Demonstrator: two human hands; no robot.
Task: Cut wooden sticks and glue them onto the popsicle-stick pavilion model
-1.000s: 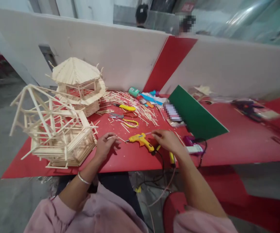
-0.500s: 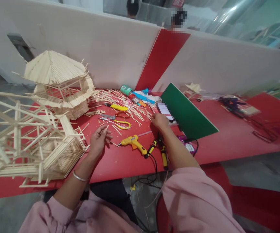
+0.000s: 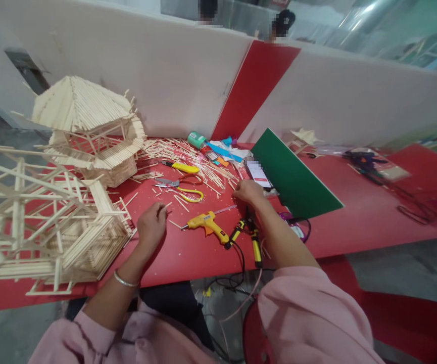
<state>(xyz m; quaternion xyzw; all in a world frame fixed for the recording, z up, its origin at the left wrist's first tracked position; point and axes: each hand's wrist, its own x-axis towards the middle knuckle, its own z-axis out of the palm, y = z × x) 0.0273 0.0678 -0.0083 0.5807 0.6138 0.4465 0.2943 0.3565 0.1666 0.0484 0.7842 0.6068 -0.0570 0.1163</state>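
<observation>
My left hand (image 3: 151, 226) is closed in a pinch on a short wooden stick (image 3: 168, 207), whose pale end pokes out past the fingertips. In front of it a yellow glue gun (image 3: 207, 224) lies on the red table, its nozzle toward the hand. My right hand (image 3: 249, 192) is bent with its fingers pressed together above the table, just above black-and-yellow handled pliers (image 3: 255, 242). Whatever may be between those fingers is hidden. Scissors with yellow and red handles (image 3: 190, 194) and a yellow utility knife (image 3: 185, 167) lie beyond the glue gun.
A wooden stick frame (image 3: 57, 227) stands at the left, with a roofed stick pavilion (image 3: 89, 131) behind it. Loose sticks (image 3: 176, 150) are heaped at the back. A phone (image 3: 258, 173) and a leaning green board (image 3: 294, 177) are at the right, before a white partition (image 3: 165, 65).
My left hand has turned and its fingers have drawn closer together around the stick. My right hand has dipped slightly toward me. The view has shifted a little.
</observation>
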